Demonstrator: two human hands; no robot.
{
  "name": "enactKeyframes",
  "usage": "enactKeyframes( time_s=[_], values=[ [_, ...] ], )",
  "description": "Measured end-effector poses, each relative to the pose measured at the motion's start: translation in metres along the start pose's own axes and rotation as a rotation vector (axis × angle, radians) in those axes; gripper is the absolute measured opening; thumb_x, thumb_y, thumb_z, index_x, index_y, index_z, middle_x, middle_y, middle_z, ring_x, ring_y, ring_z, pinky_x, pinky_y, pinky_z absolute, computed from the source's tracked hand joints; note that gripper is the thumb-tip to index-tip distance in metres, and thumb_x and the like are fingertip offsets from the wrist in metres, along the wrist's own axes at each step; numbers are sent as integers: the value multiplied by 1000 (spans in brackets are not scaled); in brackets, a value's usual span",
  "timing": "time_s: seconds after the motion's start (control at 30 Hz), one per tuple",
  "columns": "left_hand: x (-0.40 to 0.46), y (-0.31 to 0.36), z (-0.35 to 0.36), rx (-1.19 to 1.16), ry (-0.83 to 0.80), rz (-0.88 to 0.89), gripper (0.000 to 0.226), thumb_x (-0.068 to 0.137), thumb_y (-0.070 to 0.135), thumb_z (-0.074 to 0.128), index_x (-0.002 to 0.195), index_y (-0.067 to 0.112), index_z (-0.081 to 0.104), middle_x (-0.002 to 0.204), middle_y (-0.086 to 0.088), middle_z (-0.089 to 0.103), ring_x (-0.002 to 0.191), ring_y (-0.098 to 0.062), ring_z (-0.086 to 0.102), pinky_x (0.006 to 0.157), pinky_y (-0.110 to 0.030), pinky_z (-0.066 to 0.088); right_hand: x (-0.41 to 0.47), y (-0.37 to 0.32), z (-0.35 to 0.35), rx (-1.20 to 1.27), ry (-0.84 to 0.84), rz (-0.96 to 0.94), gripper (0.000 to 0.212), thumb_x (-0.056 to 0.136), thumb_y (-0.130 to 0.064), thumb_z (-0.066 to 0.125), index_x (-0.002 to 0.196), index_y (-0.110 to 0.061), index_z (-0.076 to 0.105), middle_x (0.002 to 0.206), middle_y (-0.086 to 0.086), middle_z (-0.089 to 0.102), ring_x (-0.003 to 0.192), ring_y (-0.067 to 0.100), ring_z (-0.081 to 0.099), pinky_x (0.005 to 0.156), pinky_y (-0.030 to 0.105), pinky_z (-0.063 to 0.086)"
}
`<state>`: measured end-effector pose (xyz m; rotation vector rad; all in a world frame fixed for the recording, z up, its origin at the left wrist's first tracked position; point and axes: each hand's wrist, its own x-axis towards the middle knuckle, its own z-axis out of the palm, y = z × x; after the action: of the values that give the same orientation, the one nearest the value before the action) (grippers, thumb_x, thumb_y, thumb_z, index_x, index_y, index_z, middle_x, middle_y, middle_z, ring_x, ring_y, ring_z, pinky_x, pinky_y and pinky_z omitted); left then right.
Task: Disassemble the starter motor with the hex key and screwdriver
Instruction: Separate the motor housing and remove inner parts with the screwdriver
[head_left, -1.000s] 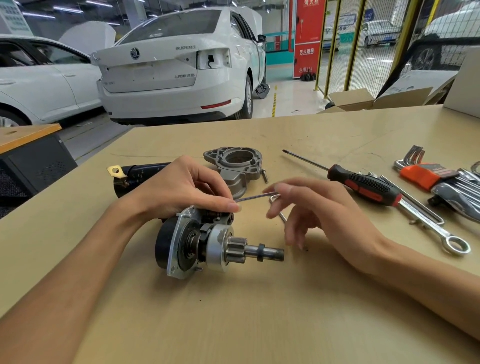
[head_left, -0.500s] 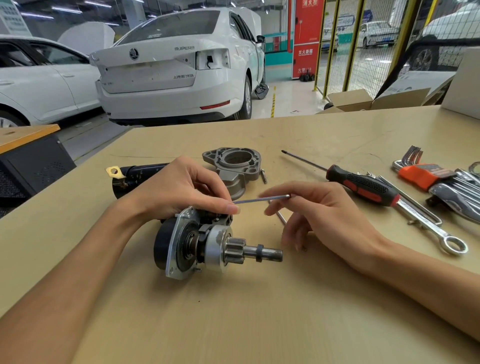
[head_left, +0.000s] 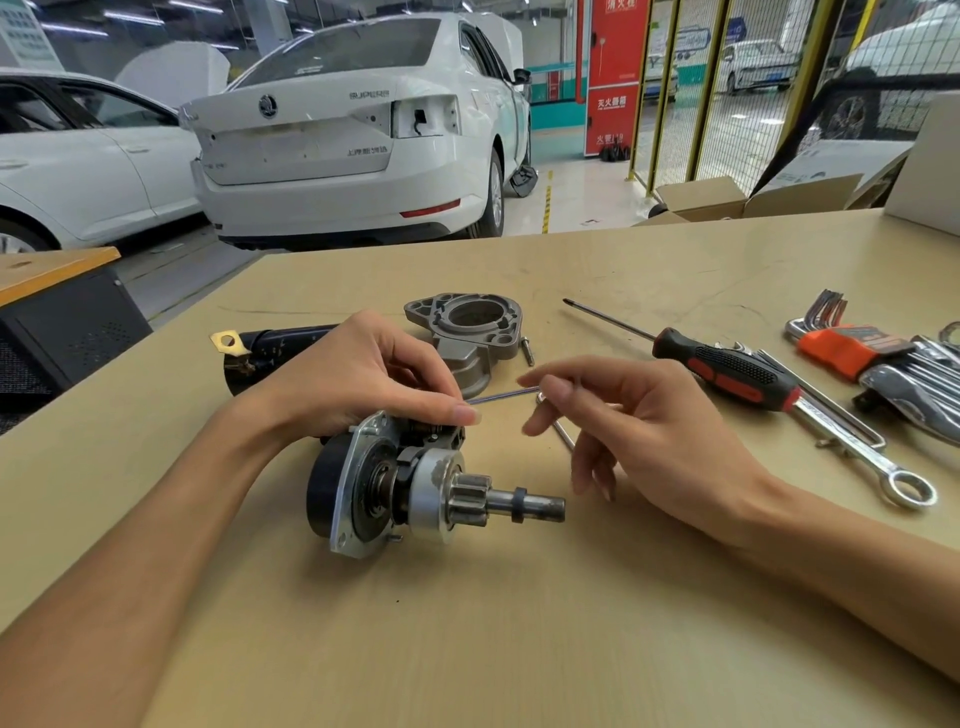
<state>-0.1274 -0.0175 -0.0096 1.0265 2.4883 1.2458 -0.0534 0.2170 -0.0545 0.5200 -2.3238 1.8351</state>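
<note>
- Table (head_left: 623, 270): the starter motor (head_left: 415, 488) lies near centre, its nose housing (head_left: 467, 332) already off, lying beyond.
- Left hand (head_left: 358, 379) grips the motor's top.
- Right hand (head_left: 639, 431) pinches the hex key (head_left: 501, 396); seemingly a screw is being undone, so next comes another turn.
- Screwdriver (head_left: 727, 369) lies unused at right.

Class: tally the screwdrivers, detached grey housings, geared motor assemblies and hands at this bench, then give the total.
Screwdriver: 1
Grey housing: 1
Geared motor assembly: 1
Hands: 2 (left hand, right hand)
Total: 5
</note>
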Motion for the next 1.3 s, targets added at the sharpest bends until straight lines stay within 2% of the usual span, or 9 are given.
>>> enactKeyframes(
  time_s=[0.2, 0.33, 0.47, 0.6, 0.73, 0.97, 1.1, 1.23, 1.3],
  values=[
    [0, -1, -1, 13, -14, 8, 13, 73, 29, 81, 79, 18, 82, 83, -7, 75, 83, -24, 70, 78, -37, 57, -1, 0, 2, 31, -37, 49, 25, 92, -33, 63, 112, -22, 72, 90, -3, 76, 51, 19, 65, 43, 27, 49],
    [0, -3, -2, 17, -6, 14, 13, 72, 29, 82, 78, 17, 81, 82, -8, 75, 82, -24, 70, 76, -31, 57, 2, -3, 1, 119, -16, 142, 41, 82, -53, 60, 89, -16, 74, 77, 3, 72, 48, 19, 59, 42, 25, 44],
    [1, -3, -2, 24, -7, 11, 14, 71, 31, 82, 77, 18, 81, 82, -7, 75, 83, -23, 70, 77, -31, 57, 3, -2, 1, 103, -2, 133, 18, 94, -16, 62, 82, -11, 74, 66, 4, 69, 45, 16, 56, 40, 24, 42],
    [1, -4, -1, 29, -9, 4, 18, 72, 37, 87, 78, 20, 81, 83, -7, 75, 84, -24, 70, 79, -39, 57, 1, -4, 2, 86, -20, 45, 29, 96, 1, 55, 99, -18, 77, 80, 0, 76, 64, 14, 69, 51, 22, 51],
    [1, -3, -1, 31, -15, 2, 25, 68, 46, 83, 78, 22, 81, 83, -6, 75, 85, -23, 70, 81, -40, 57, 3, -3, -1, 263, -57, 85, 21, 90, -10, 66, 106, -18, 76, 98, 3, 78, 88, 18, 73, 70, 23, 56],
    [1, -5, 1, 51, 24, -10, 29, 72, 54, 77, 76, 25, 81, 83, -7, 74, 86, -26, 69, 81, -41, 54, 6, 2, 0, 582, -42, 184, 28, 78, -31, 68, 99, -16, 80, 98, 5, 76, 93, 16, 73, 76, 20, 56],
    [5, -9, 5, 20, 79, -34, 53, 95, 53, 47, 75, 15, 79, 81, -2, 76, 83, -16, 71, 80, -20, 50, 12, 4, -8, 693, 24, 172, 22, 79, -32, 69, 92, -20, 81, 89, -2, 72, 84, 10, 67, 74, 21, 55],
    [8, -12, 10, 15, 107, -26, 57, 98, 46, 41, 76, 8, 77, 76, -3, 75, 71, -13, 70, 68, -12, 49, 15, 7, -12, 552, 82, 70, 20, 83, -33, 65, 83, -19, 80, 89, -1, 73, 88, 11, 68, 78, 22, 55],
    [9, -13, 12, 32, 134, -19, 56, 97, 48, 43, 75, 9, 77, 75, -3, 75, 72, -14, 71, 69, -13, 50, 12, 7, -10, 149, 165, -160, 22, 90, -32, 62, 86, -16, 77, 84, -1, 73, 83, 9, 69, 76, 19, 53]
  ],
)
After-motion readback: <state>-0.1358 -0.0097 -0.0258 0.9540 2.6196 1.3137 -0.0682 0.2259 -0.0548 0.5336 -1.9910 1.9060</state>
